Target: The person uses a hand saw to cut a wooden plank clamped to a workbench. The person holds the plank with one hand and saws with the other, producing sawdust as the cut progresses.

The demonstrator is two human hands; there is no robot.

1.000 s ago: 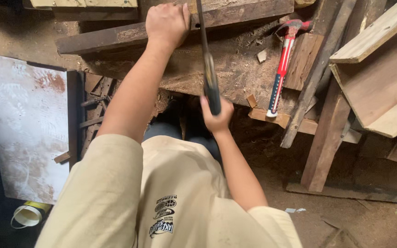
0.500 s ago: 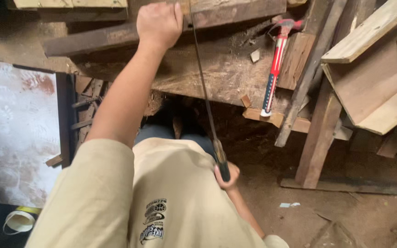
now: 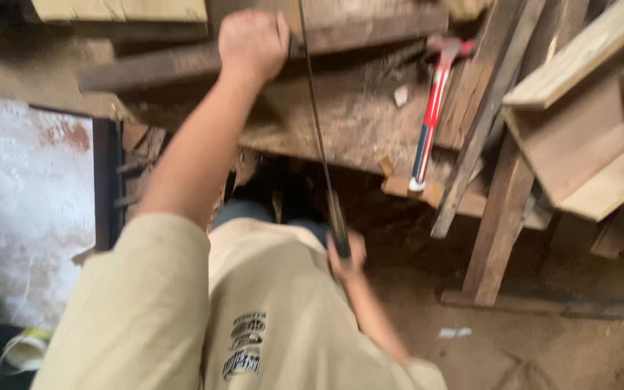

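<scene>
my left hand (image 3: 253, 43) is closed down on a dark wooden plank (image 3: 182, 61) lying along the far edge of the bench (image 3: 355, 126), fingers curled over it and pressing it flat. my right hand (image 3: 346, 258) is wrapped tight around the dark handle of a handsaw (image 3: 319, 144), low and close to my body, just off the bench's near edge. the thin blade runs from that hand up across the worn bench top to the plank, just beside my left hand. a red-handled hammer (image 3: 431, 112) lies on the bench toward its right edge, apart from both hands. pale boards (image 3: 579, 108) lean at the right; a white panel (image 3: 30, 209) sits at the left.
</scene>
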